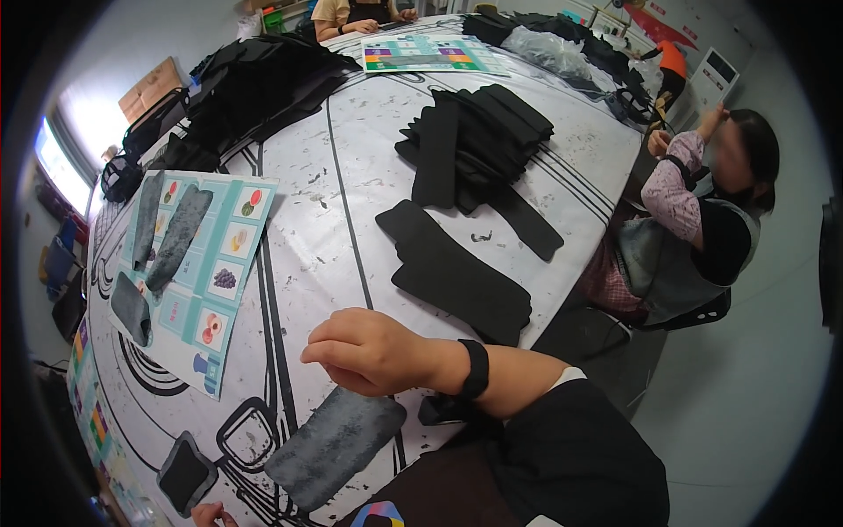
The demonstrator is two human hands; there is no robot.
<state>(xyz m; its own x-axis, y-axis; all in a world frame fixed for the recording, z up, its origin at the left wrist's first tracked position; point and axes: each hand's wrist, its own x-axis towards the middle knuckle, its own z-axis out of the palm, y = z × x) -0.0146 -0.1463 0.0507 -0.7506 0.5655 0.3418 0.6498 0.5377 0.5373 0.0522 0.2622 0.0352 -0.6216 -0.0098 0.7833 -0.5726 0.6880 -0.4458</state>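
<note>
My right hand (369, 350), with a black band on its wrist, is closed with the fingers curled in above the table. Anything inside that grip is hidden. Just below it lies a flat, mottled grey piece of material (338, 448), partly covered by the hand. Only the fingertips of my left hand (213, 515) show at the lower edge, so its grip cannot be made out. Closest to them is a small black piece with a grey border (187, 472). To the right of my right hand, loose flat black pieces (457, 268) lie overlapping.
A stack of black pieces (483, 140) stands mid-table. At left, a fruit-picture sheet (250, 233) carries grey strips (182, 233). Black material (263, 83) is heaped at the far left. One person (702, 220) sits at right; another (360, 18) works at the far edge.
</note>
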